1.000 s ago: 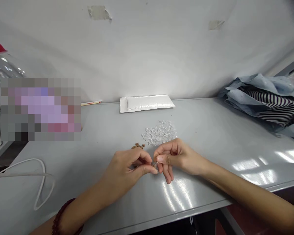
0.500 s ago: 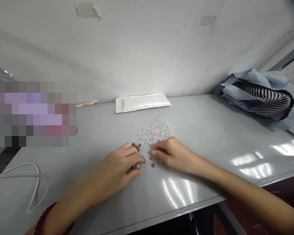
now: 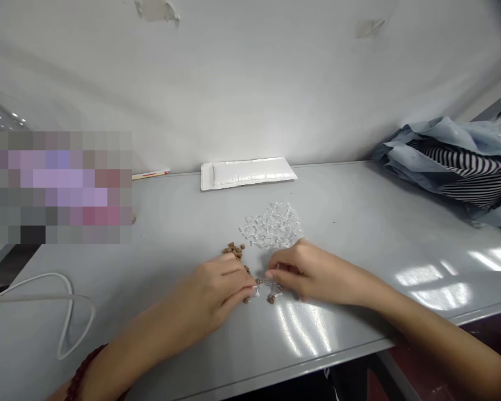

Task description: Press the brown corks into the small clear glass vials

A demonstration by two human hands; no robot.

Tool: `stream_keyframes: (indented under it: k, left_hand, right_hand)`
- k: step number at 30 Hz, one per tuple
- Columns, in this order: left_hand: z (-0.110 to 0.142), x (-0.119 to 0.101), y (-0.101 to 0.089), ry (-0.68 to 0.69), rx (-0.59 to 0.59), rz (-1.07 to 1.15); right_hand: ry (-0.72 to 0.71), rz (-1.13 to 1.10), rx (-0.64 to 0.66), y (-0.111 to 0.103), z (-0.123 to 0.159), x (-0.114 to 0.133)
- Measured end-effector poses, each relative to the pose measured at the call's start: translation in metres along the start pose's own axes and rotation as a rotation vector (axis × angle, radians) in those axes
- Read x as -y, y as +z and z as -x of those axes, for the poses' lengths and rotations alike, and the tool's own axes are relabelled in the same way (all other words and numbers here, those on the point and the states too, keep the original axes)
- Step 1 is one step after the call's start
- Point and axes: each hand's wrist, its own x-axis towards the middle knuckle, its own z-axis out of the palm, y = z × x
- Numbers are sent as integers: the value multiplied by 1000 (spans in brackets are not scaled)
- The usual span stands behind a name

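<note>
My left hand [image 3: 219, 287] rests low on the grey table [image 3: 359, 239], fingertips pinched on a small clear piece with a brown stopper [image 3: 255, 291]. My right hand [image 3: 303, 270] lies just to its right, fingers curled and pinching another small clear piece [image 3: 273, 287]. Behind my right hand sits a heap of tiny clear vials [image 3: 273, 225]. A little pile of brown stoppers [image 3: 234, 249] lies behind my left hand, with a few stray ones between the hands.
A white padded envelope [image 3: 246, 172] lies by the wall, with a pencil [image 3: 150, 174] to its left. A blue and striped garment [image 3: 455, 164] is heaped at the right. A white cable [image 3: 62, 303] loops at the left. The table's front edge runs close below my wrists.
Both hands have come down from a raised pinch together to the tabletop and moved slightly apart, fingertips now on small pieces lying on the table.
</note>
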Motion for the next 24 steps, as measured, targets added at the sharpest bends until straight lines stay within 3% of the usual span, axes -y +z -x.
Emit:
stream_keyframes:
  k: [4,10,18,24]
  left_hand:
    - [-3,5,1,12,-142,-96]
    - [-5,7,9,56,-104,-209]
    - [-8,5,11,129,-148,-298]
    - [-6,-14,11,228,-273,-141]
  right_hand:
    - [40,0,-128,-20,3,-6]
    - [131,55,-227,-42,7,-14]
    - [79,252,-73,-44,12,-22]
    - [126,260,37,-45,19,-16]
